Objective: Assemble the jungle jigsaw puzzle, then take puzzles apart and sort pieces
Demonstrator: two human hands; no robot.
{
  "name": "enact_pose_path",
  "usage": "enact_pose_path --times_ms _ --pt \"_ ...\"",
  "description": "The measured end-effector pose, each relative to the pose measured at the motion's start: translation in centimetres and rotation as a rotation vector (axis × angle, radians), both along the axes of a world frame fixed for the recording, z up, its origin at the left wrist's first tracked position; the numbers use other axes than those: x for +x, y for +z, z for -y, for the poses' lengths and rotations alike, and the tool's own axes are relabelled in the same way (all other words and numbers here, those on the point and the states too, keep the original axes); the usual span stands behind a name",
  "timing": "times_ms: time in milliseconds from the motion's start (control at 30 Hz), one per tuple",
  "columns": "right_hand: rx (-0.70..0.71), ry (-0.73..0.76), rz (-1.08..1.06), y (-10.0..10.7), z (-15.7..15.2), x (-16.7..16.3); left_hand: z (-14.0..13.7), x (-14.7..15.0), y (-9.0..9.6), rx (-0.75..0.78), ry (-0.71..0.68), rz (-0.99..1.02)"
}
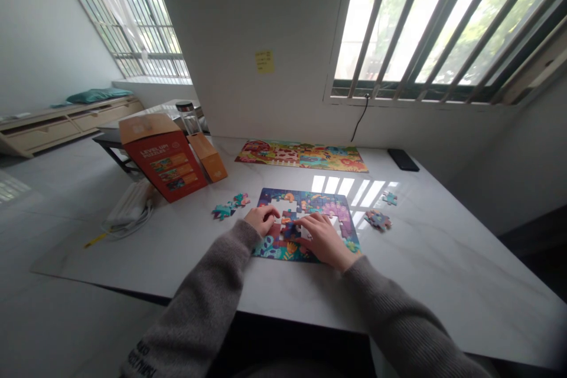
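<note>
A partly filled jigsaw puzzle (335, 209) lies flat on the white table, with white gaps in its middle. My left hand (263, 220) rests at the puzzle's left side, its fingers curled inward; whatever is under them is hidden. From the right, my right hand (325, 238) reaches over the puzzle. Its thumb and index finger are at a dark blue and orange puzzle piece (289, 225) near the middle. Loose teal pieces (222, 211) lie to the left of the puzzle. On the right is a small pile of pieces (378, 220), with a single teal piece (390, 198) beyond it.
Two finished puzzles (301, 155) lie side by side along the wall. A red puzzle box (166, 159) and a smaller orange box (208, 157) stand at the left, near a white power strip (130, 207) with its cable. A black phone (403, 160) lies at the back right.
</note>
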State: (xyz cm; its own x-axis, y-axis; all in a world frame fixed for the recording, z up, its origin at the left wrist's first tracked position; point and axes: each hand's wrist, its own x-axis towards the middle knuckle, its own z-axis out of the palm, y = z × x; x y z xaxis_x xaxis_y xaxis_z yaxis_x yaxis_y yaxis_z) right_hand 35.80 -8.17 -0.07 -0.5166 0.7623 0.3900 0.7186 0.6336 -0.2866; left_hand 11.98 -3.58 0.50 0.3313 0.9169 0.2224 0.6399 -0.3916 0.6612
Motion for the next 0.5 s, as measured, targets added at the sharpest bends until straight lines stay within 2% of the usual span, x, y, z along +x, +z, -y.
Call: enact_pose_path --times_ms 100,333,433,500 --pt "0.005 0.004 0.01 0.03 -0.09 -0.15 -0.2 -0.23 -0.29 0.05 0.029 -0.043" --pt "0.008 -0.002 -0.047 0.51 0.03 -0.18 0.0 -0.12 0.09 0.031 0.01 -0.02" --pt "0.026 -0.007 -0.077 0.7 0.11 -0.17 0.12 0.05 0.32 -0.011 -0.004 0.042" --pt "0.037 0.009 -0.107 0.87 0.21 -0.19 0.31 0.32 0.32 -0.082 -0.029 0.152"
